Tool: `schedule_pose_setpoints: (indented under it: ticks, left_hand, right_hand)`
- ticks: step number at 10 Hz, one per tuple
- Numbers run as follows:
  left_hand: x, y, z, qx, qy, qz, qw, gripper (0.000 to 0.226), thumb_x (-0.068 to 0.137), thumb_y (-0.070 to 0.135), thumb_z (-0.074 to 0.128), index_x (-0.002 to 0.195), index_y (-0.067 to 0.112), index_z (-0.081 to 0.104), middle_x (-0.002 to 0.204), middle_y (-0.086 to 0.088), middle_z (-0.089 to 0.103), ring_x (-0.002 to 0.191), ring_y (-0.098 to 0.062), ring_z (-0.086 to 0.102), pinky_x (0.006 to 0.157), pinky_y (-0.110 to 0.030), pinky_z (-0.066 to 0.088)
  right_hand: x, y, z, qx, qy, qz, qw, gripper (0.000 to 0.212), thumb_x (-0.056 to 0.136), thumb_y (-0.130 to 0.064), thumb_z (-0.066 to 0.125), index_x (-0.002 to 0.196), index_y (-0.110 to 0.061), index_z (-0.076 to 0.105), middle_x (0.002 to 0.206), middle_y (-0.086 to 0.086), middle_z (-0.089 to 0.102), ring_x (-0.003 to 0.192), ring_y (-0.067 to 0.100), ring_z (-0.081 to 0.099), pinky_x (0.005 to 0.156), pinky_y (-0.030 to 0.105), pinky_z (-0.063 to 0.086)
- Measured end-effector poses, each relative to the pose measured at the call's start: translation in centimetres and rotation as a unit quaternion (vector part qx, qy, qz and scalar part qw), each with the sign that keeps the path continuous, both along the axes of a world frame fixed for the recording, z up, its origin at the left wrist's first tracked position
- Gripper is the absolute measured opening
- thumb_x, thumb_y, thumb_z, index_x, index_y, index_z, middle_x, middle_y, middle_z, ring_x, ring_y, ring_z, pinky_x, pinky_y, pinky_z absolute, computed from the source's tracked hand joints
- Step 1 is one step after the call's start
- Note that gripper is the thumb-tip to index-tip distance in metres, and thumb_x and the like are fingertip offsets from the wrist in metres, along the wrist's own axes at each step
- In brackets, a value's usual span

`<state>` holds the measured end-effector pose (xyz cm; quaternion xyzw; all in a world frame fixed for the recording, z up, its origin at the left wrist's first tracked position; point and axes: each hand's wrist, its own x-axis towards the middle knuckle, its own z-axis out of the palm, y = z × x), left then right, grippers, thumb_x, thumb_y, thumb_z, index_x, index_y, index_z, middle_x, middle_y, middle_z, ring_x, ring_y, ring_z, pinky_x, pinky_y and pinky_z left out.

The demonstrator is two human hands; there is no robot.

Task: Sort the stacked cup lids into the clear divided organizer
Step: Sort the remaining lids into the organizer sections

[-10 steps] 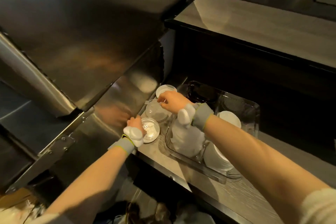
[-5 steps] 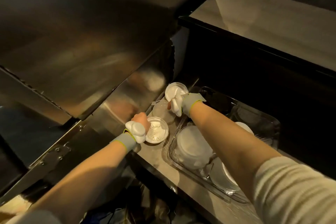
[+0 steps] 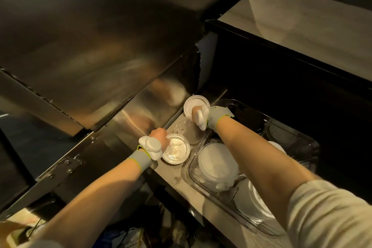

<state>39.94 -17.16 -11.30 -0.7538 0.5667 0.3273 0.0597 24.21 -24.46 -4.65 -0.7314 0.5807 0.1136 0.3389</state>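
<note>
Three lid stacks stand on the shelf, outside the organizer, along the shelf's left edge. The far stack is white with a clear rim. The middle stack is clear and nearly transparent. The near stack is clear, with embossed marks on its top.

The organizer is a clear, rectangular, divided tray. It sits on the shelf just to the right of the three stacks. At least three groups of white lids lie in its compartments: one large stack at the near-left, one at the near edge, and one partly hidden behind the right forearm. The far compartments appear dark; their contents cannot be determined.

The right hand rests on the far stack, fingers curled down onto its top. Whether it has clamped a lid cannot be determined. The left hand is closed at the left rim of the near stack, touching it; the fingers are hidden, so its grip cannot be determined. Each wrist carries a grey band with a white pod.

The shelf has a pale wood-grain surface. A brushed steel panel stands at its left edge. A pale counter runs above at right. The lighting is dim.
</note>
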Motion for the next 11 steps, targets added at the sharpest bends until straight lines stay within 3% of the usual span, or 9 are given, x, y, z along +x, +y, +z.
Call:
schedule_pose_setpoints:
  ticks: [1, 2, 3, 4, 5, 6, 8, 10, 11]
  left_hand:
    - [0.2, -0.2, 0.5, 0.013, 0.006, -0.002, 1.0, 0.021, 0.087, 0.004, 0.045, 0.097, -0.001, 0.063, 0.113, -0.017, 0.064, 0.096, -0.03, 0.06, 0.072, -0.029, 0.039]
    - [0.2, -0.5, 1.7, 0.016, 0.011, 0.004, 1.0, 0.019, 0.091, 0.006, 0.044, 0.084, 0.001, 0.062, 0.109, -0.02, 0.063, 0.101, -0.031, 0.06, 0.071, -0.027, 0.035]
    - [0.0, -0.8, 2.8, -0.019, 0.042, 0.052, 0.998, 0.027, 0.093, 0.006, 0.044, 0.107, -0.008, 0.062, 0.118, -0.024, 0.061, 0.115, -0.037, 0.056, 0.083, -0.037, 0.043]
    - [-0.3, -0.5, 4.2, -0.075, 0.052, 0.091, 0.992, 0.035, 0.092, 0.009, 0.047, 0.119, -0.009, 0.057, 0.125, -0.027, 0.058, 0.118, -0.04, 0.054, 0.097, -0.041, 0.043]
    - [-0.2, -0.2, 5.2, -0.103, 0.051, 0.102, 0.988, 0.031, 0.093, 0.009, 0.046, 0.115, -0.007, 0.06, 0.122, -0.024, 0.061, 0.115, -0.037, 0.056, 0.094, -0.038, 0.044]
    - [0.0, -0.1, 5.5, -0.122, 0.089, 0.117, 0.982, 0.027, 0.092, 0.009, 0.048, 0.107, -0.008, 0.063, 0.11, -0.023, 0.064, 0.106, -0.035, 0.06, 0.084, -0.036, 0.044]
    - [-1.6, -0.4, 6.9, -0.172, 0.236, 0.161, 0.943, 0.023, 0.083, 0.004, 0.06, 0.061, 0.006, 0.057, 0.082, -0.014, 0.054, 0.078, -0.022, 0.047, 0.068, -0.034, 0.039]
    - [-2.9, -1.0, 9.3, -0.161, 0.221, 0.146, 0.951, 0.032, 0.094, 0.017, 0.05, 0.122, 0.005, 0.059, 0.128, -0.017, 0.059, 0.116, -0.029, 0.057, 0.085, -0.03, 0.047]
    - [-3.7, -1.5, 9.2, -0.153, 0.289, 0.219, 0.919, 0.038, 0.094, 0.015, 0.048, 0.128, -0.001, 0.054, 0.133, -0.023, 0.054, 0.125, -0.037, 0.051, 0.068, -0.025, 0.043]
  right_hand:
    - [-0.1, -0.4, -1.0, -0.022, -0.009, -0.05, 0.998, 0.028, 0.093, -0.007, 0.048, 0.12, -0.003, 0.056, 0.103, 0.006, 0.039, 0.095, 0.017, 0.028, 0.084, 0.031, 0.035]
    - [0.1, -0.5, 0.2, -0.026, -0.047, -0.09, 0.995, 0.026, 0.081, 0.005, 0.05, 0.058, -0.006, 0.054, 0.069, 0.006, 0.05, 0.08, 0.023, 0.048, 0.06, 0.02, 0.039]
    - [0.1, -0.3, 1.6, -0.066, -0.077, -0.118, 0.988, 0.029, 0.078, 0.005, 0.048, 0.061, -0.016, 0.054, 0.08, 0.01, 0.059, 0.082, 0.03, 0.056, 0.061, 0.022, 0.044]
    - [-0.7, 1.5, 3.0, -0.15, -0.17, -0.202, 0.953, 0.027, 0.083, 0.004, 0.047, 0.099, -0.013, 0.061, 0.111, 0.015, 0.062, 0.1, 0.032, 0.06, 0.085, 0.036, 0.049]
    - [-1.9, 2.8, 4.6, -0.188, -0.222, -0.278, 0.915, 0.034, 0.088, -0.003, 0.048, 0.12, -0.011, 0.058, 0.111, 0.015, 0.064, 0.104, 0.03, 0.06, 0.091, 0.038, 0.048]
    - [-3.5, 4.1, 6.4, -0.17, -0.246, -0.288, 0.91, 0.027, 0.092, -0.007, 0.049, 0.067, -0.012, 0.057, 0.071, 0.007, 0.056, 0.072, 0.023, 0.053, 0.07, 0.033, 0.043]
    - [-7.9, 8.6, 8.2, 0.0, -0.35, -0.252, 0.902, 0.009, 0.089, -0.006, 0.056, 0.08, -0.008, 0.06, 0.078, 0.007, 0.055, 0.074, 0.016, 0.054, 0.068, 0.028, 0.05]
    - [-9.4, 12.4, 6.8, -0.124, -0.278, -0.163, 0.939, 0.019, 0.083, -0.004, 0.059, 0.073, -0.014, 0.049, 0.073, 0.003, 0.05, 0.063, 0.012, 0.045, 0.054, 0.016, 0.039]
    - [-9.6, 14.6, 6.3, -0.317, -0.204, -0.018, 0.926, 0.006, 0.083, -0.007, 0.058, 0.082, -0.006, 0.052, 0.081, 0.006, 0.051, 0.071, 0.019, 0.047, 0.063, 0.028, 0.04]
